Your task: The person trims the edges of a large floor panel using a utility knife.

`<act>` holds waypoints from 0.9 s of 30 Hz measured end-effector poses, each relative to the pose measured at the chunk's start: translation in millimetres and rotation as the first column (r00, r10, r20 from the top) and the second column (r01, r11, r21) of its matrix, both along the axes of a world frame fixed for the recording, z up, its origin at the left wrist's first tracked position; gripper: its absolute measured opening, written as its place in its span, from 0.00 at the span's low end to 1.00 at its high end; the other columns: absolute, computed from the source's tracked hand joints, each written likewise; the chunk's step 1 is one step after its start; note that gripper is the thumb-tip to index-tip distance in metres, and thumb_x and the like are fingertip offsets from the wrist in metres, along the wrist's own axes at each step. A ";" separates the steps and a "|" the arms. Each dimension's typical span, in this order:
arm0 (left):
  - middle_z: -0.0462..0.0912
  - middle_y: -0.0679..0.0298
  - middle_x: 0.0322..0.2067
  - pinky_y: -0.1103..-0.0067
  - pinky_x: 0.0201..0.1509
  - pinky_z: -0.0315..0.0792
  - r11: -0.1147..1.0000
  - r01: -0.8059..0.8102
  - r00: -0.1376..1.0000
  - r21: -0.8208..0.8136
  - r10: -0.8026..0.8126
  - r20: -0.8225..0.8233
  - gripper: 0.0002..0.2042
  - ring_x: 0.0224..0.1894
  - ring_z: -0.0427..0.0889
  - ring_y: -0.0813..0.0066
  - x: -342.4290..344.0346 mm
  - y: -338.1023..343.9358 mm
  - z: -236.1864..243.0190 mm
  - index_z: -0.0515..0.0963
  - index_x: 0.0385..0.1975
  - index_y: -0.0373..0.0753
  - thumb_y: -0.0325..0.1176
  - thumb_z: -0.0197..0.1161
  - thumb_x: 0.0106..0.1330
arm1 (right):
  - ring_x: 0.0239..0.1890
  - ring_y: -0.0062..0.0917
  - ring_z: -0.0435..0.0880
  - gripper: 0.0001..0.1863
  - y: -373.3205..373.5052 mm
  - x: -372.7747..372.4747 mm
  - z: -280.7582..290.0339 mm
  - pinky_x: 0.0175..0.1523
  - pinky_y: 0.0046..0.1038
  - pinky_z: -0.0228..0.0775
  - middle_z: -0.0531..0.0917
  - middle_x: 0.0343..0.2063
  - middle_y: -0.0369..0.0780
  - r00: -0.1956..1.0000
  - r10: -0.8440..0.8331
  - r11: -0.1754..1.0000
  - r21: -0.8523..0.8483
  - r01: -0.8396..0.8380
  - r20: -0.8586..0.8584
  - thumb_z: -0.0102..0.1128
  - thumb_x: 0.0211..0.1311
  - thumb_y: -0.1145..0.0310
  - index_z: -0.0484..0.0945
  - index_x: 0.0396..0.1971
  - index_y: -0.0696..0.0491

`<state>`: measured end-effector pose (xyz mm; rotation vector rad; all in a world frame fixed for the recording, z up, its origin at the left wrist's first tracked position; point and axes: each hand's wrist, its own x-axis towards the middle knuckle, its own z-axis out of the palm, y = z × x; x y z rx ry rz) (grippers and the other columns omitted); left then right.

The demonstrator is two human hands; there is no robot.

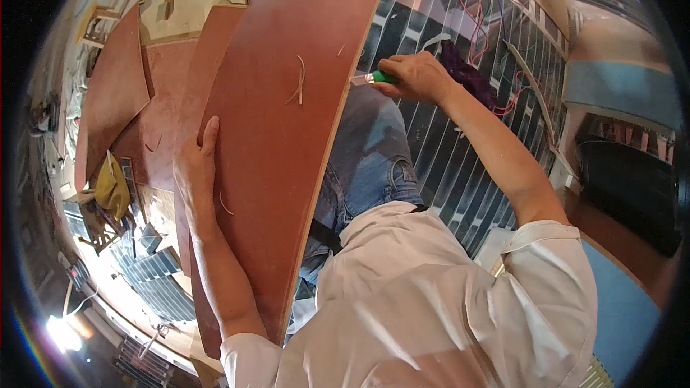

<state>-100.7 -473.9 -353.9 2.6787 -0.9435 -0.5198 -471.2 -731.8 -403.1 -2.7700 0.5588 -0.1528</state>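
A long reddish-brown board (273, 158) lies in front of me, its pale right edge running beside my jeans. My left hand (195, 176) grips the board's left edge, thumb up against the face and the other fingers mostly hidden. Closed round the green handle of a flat-bladed hand tool (381, 77) is my right hand (420, 77). The blade touches or nearly touches the board's right edge; its exact kind is hard to make out. Thin curled shavings (300, 92) lie scattered on the board.
More reddish-brown boards (111, 100) lie to the left, near a yellow cloth (112, 187). On the right, a dark striped panel (445, 158) carries red wires (478, 18) and a dark purple cloth (463, 72). A black box-like thing (629, 187) stands farther right.
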 end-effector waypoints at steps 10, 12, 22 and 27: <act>0.85 0.39 0.35 0.57 0.41 0.76 1.000 0.003 0.999 -0.004 -0.002 0.036 0.35 0.38 0.85 0.40 -10.1 -5.0 14.3 0.85 0.41 0.30 0.66 0.60 0.67 | 0.30 0.45 0.85 0.25 -59.3 -5.5 4.6 0.33 0.43 0.77 0.85 0.27 0.45 0.998 -0.051 0.996 -0.075 0.049 -0.027 0.58 0.69 0.40 0.81 0.38 0.50; 0.85 0.40 0.34 0.58 0.40 0.76 0.992 0.046 0.996 -0.114 -0.037 0.080 0.35 0.36 0.85 0.41 -7.8 -0.6 7.2 0.85 0.41 0.31 0.66 0.60 0.66 | 0.29 0.47 0.84 0.27 -69.9 -5.8 8.6 0.33 0.44 0.76 0.83 0.25 0.46 0.997 -0.080 0.993 -0.088 0.080 0.004 0.57 0.69 0.38 0.79 0.36 0.51; 0.85 0.37 0.37 0.59 0.42 0.76 0.978 0.013 1.000 -0.210 -0.018 -0.023 0.36 0.36 0.85 0.46 -11.8 0.9 8.8 0.85 0.43 0.28 0.65 0.61 0.67 | 0.32 0.44 0.86 0.27 -168.3 -28.7 -2.7 0.36 0.44 0.77 0.84 0.26 0.44 0.930 -0.367 0.925 -0.108 0.365 -0.002 0.52 0.70 0.36 0.81 0.41 0.47; 0.85 0.37 0.39 0.59 0.44 0.76 0.998 0.033 0.999 -0.053 -0.034 -0.021 0.34 0.38 0.85 0.44 -8.3 0.0 11.2 0.84 0.46 0.29 0.63 0.60 0.69 | 0.28 0.36 0.86 0.33 -207.6 -58.2 0.6 0.32 0.37 0.76 0.85 0.27 0.44 0.746 -0.666 0.745 0.069 0.664 0.010 0.51 0.70 0.34 0.81 0.39 0.54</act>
